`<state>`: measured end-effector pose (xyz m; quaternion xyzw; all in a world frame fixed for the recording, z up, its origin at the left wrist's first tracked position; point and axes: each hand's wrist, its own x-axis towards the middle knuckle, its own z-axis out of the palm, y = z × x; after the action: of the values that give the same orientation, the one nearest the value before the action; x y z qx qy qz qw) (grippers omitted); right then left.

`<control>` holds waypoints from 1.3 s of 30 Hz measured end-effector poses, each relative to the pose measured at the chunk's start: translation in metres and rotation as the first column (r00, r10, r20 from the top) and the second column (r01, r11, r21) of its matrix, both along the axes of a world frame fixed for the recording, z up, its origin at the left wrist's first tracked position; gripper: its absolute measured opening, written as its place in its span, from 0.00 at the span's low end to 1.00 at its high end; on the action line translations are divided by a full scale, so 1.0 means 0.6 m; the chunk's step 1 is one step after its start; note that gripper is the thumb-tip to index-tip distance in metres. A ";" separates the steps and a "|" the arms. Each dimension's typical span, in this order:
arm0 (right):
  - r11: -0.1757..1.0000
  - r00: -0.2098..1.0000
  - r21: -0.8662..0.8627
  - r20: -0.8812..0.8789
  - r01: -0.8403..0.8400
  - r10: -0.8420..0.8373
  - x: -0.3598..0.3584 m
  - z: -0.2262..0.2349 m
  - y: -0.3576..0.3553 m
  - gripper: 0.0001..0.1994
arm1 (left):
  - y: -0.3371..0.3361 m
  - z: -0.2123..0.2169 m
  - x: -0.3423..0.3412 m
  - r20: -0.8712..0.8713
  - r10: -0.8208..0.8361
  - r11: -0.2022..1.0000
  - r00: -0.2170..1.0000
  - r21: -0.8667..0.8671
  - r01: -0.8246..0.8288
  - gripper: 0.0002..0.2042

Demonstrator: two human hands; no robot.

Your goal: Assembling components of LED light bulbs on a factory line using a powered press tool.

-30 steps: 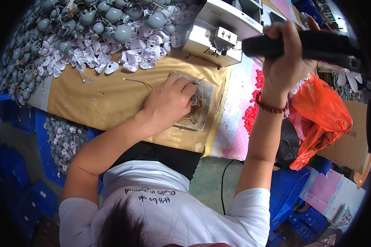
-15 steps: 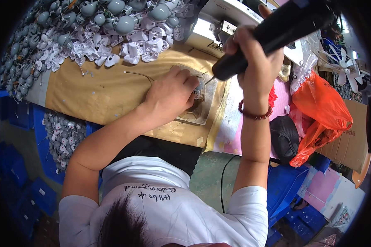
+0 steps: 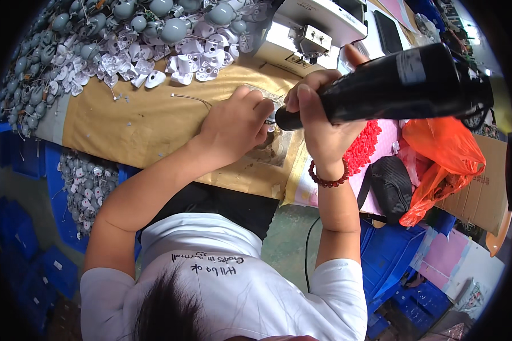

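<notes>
My right hand (image 3: 324,116) is wrapped round a black electric screwdriver (image 3: 392,82), which lies nearly level. Its tip end reaches in beside the fingers of my left hand (image 3: 233,122). Those fingers are closed on a small grey housing, mostly hidden behind them, at a worn clear pad (image 3: 276,154) on the table. A thin wire (image 3: 190,98) with a small white plug runs out from under my left hand. Where the bit meets the part is too small to make out.
Grey domed housings (image 3: 172,31) and white plastic parts (image 3: 182,65) are heaped at the back left. A white power unit (image 3: 296,48) stands behind my hands. To the right lie small red pieces (image 3: 363,148), a black pouch (image 3: 389,184) and an orange bag (image 3: 444,150). Blue bins (image 3: 389,244) stand below.
My right hand has come down and left, bringing the screwdriver from a slant to nearly level, its tip end now against the part at my left fingers. My left hand has barely moved.
</notes>
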<state>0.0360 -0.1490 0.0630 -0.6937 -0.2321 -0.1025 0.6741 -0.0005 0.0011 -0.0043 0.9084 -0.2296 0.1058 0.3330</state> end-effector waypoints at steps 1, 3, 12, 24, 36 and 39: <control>0.998 1.000 0.066 -0.004 -0.019 0.019 -0.005 -0.004 0.004 0.36 | 0.002 0.001 0.001 -0.010 -0.010 1.000 1.000 -0.016 0.009 0.12; 0.990 1.000 0.143 0.021 -0.017 0.014 -0.013 -0.016 0.015 0.36 | 0.004 0.004 0.001 -0.024 -0.020 0.999 1.000 -0.038 0.019 0.12; 0.993 0.999 0.114 0.033 0.019 -0.023 -0.014 -0.040 0.001 0.38 | 0.003 0.007 -0.001 -0.059 -0.015 0.998 0.998 -0.054 0.012 0.13; 0.993 0.989 -0.010 0.092 -0.118 0.118 -0.024 -0.044 -0.016 0.38 | 0.003 0.005 -0.001 -0.031 -0.021 0.996 0.999 -0.086 0.019 0.14; 0.912 0.904 0.101 -0.216 0.397 -0.369 0.073 -0.013 -0.102 0.17 | 0.004 0.007 -0.006 -0.097 0.044 0.999 0.994 -0.017 -0.046 0.17; 0.879 0.848 0.064 -0.304 0.472 -0.434 0.112 -0.075 -0.187 0.14 | 0.003 0.010 -0.010 -0.091 0.005 1.000 0.996 -0.028 -0.008 0.17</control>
<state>0.1029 -0.2614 0.0182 -0.6886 0.0439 -0.1748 0.7024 -0.0065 0.0029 0.0016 0.9083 -0.2097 0.0689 0.3554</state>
